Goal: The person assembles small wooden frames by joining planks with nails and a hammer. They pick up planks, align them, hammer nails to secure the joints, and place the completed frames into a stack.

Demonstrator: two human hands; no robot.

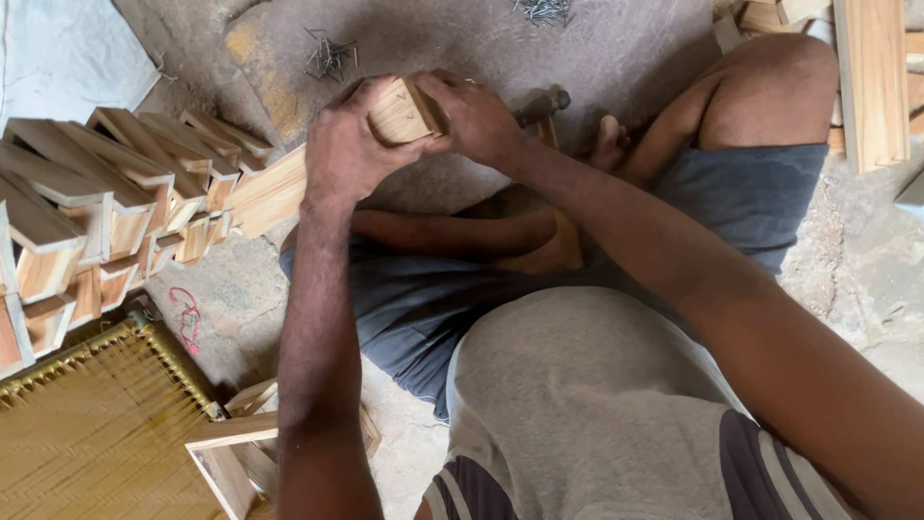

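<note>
Above the crossed legs, left hand (pixel 346 144) and right hand (pixel 476 116) both clasp the wooden piece (pixel 399 114), its long axis running down-left past the left hand.

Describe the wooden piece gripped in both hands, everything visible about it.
The pale, unfinished wooden piece looks like a small box-like frame joined to a long flat slat that runs down-left toward the stacked wooden frames. Its light end face shows a small dark dot, perhaps a nail. The left hand wraps its left side; the right hand clasps the right. It is held over the grey stone floor.
</note>
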